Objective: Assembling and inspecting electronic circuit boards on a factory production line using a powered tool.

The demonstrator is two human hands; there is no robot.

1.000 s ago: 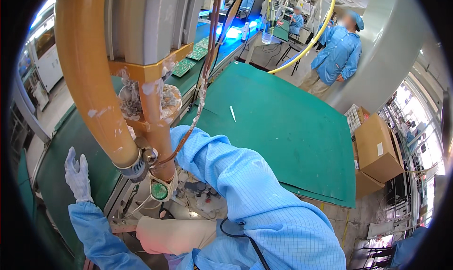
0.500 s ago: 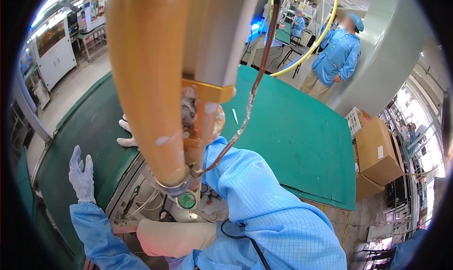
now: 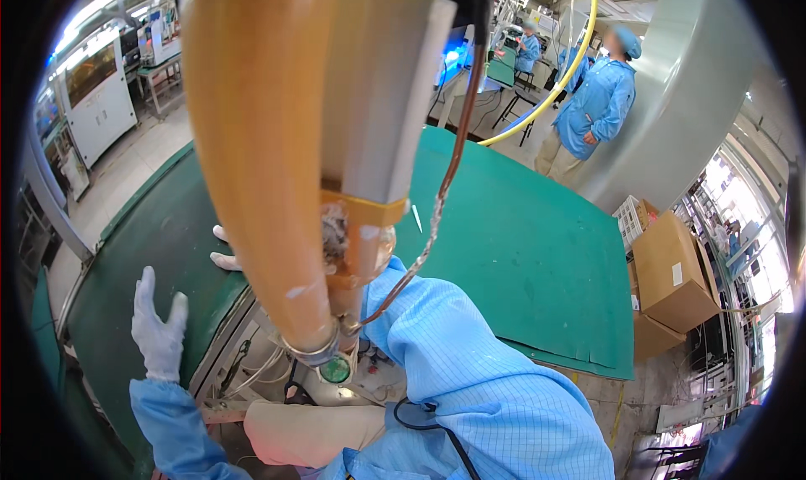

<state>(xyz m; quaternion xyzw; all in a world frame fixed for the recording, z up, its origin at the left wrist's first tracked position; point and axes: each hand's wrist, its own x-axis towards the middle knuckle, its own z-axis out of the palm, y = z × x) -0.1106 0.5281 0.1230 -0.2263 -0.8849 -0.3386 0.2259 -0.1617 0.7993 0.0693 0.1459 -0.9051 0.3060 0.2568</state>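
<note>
Two gloved hands are showing at the near left – the left hand is lying flat with fingers spread on the green mat, holding nothing. Farther in, a second white-gloved hand is resting on the mat's edge beside the big orange hose; whether it is the person's right hand I cannot tell, and its grip is hidden behind the hose.

Hanging down the middle of the view, the orange hose is running beside a grey box-shaped housing, bound at its lower end with amber tape. A metal clamp ring is circling the hose's lower tip, just above a small green-capped fitting. A thin brown cable is trailing from the housing down toward that fitting.

Near the bottom, the person's blue-sleeved arm is bending across the frame, with a beige padded cuff below it.

At the far right a co-worker in a blue coat is standing beside a yellow hose; cardboard boxes are sitting at the right, off the mat's edge.
</note>
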